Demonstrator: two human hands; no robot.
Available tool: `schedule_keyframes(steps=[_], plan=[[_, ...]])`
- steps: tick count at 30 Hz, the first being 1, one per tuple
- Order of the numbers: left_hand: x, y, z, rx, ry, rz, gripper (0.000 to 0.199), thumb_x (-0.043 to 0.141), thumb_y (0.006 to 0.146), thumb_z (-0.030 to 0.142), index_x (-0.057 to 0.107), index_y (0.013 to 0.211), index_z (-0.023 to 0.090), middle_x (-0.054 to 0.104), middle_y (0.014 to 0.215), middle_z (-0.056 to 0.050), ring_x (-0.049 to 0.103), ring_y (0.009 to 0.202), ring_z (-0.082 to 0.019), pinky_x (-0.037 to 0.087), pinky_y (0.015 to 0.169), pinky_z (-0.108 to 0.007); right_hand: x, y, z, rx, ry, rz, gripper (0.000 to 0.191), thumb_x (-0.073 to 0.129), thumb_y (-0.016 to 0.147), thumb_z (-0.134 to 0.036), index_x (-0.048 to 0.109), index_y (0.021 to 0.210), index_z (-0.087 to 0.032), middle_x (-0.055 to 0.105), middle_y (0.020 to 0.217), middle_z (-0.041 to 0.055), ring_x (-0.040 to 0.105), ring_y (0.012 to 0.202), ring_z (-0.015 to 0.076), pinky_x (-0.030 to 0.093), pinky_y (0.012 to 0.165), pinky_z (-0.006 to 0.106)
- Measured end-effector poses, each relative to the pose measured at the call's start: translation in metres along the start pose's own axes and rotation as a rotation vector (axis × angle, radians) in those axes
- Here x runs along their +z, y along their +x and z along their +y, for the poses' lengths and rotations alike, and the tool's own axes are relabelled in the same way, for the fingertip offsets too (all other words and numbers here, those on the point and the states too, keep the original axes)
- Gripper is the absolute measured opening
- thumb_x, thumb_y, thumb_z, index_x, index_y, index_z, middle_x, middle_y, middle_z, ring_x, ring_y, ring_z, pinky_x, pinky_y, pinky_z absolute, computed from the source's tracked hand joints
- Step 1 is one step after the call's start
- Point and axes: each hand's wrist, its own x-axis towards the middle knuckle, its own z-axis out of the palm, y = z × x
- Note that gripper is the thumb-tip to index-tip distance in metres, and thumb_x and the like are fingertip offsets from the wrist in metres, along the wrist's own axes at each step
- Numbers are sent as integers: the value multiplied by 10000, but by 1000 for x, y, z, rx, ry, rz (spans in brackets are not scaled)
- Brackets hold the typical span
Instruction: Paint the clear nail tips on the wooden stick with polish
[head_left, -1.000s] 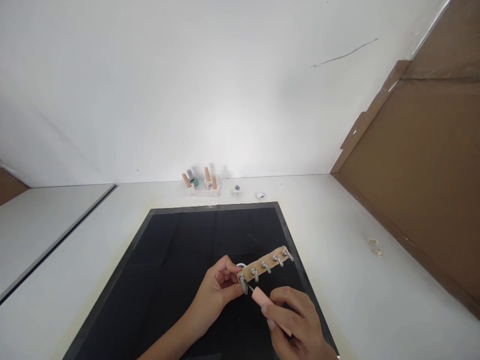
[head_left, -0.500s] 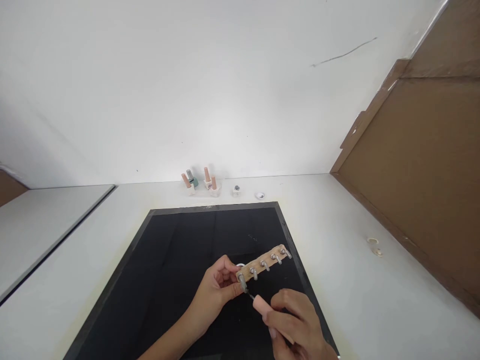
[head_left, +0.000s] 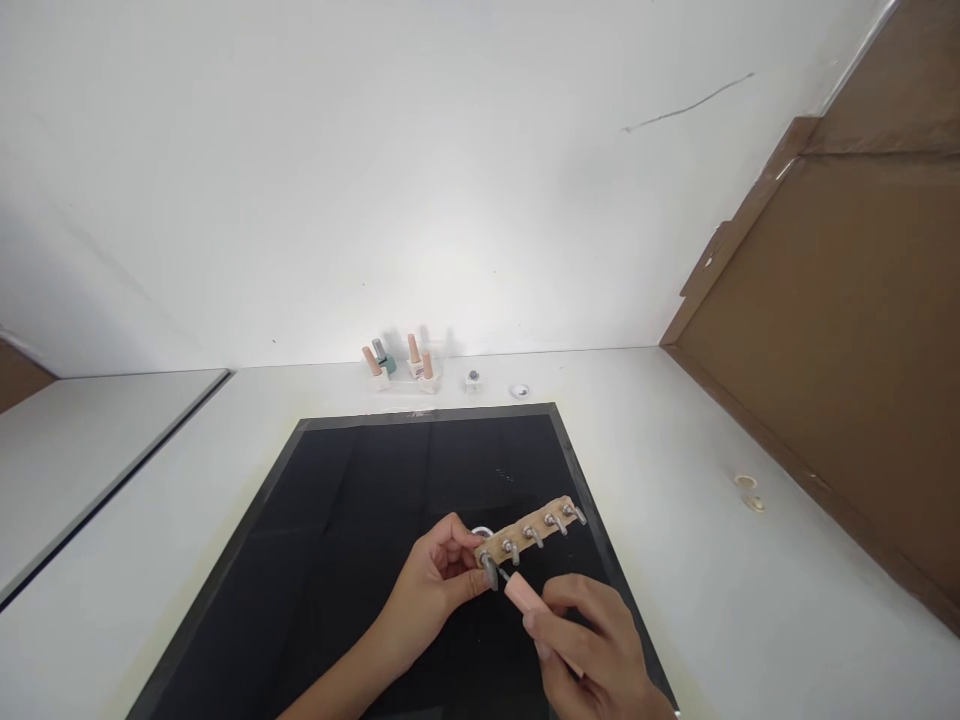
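My left hand pinches the near end of a light wooden strip, which slants up to the right above the black mat. Several nail tips in grey tones stand on small mounts along the strip. Between the fingers of my right hand is a brush with a pink handle. Its thin bristle end is close beside the nearest nail tip; whether they touch is too small to tell. A white ring-shaped item shows partly behind the strip.
A black mat lies on the white table. Beyond it are several polish bottles, a small clear jar and a little white dish. Two small round pieces lie at the right, near the brown cardboard.
The strip has dipped slightly downward and its far end has shifted a little right. The brush tip has moved up along the right side of the nearest nail tip.
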Motion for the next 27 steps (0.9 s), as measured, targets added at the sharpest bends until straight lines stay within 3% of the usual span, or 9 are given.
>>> schedule_keyframes(steps=[14, 18, 22, 27], plan=[[1, 1, 3, -8, -5, 30, 358, 827, 562, 228, 489, 667, 175, 608, 628, 51, 501, 580, -82, 369, 568, -211, 0, -3, -4, 60, -1, -26, 217, 466, 759, 7, 543, 764, -196, 446, 604, -18, 413, 486, 97, 371, 462, 229], [0, 0, 2, -12, 22, 45, 365, 831, 553, 243, 489, 662, 176, 602, 630, 46, 502, 586, -88, 375, 569, -216, 1, -5, -4, 41, 0, 23, 212, 474, 750, -4, 529, 733, -207, 409, 581, -33, 376, 466, 97, 350, 450, 231], [-1, 0, 0, -1, 16, 28, 363, 828, 558, 240, 485, 662, 180, 596, 624, 47, 502, 578, -89, 370, 564, -216, 1, -4, -4, 45, -11, 49, 267, 452, 741, 9, 561, 857, -206, 494, 639, -5, 469, 519, 113, 426, 485, 240], [0, 1, 0, 6, 8, 3, 341, 815, 581, 227, 487, 661, 179, 589, 613, 55, 489, 574, -82, 367, 568, -211, 0, 1, -2, 1, -31, -11, 305, 449, 734, 28, 581, 900, -190, 538, 679, 13, 522, 556, 112, 446, 495, 228]])
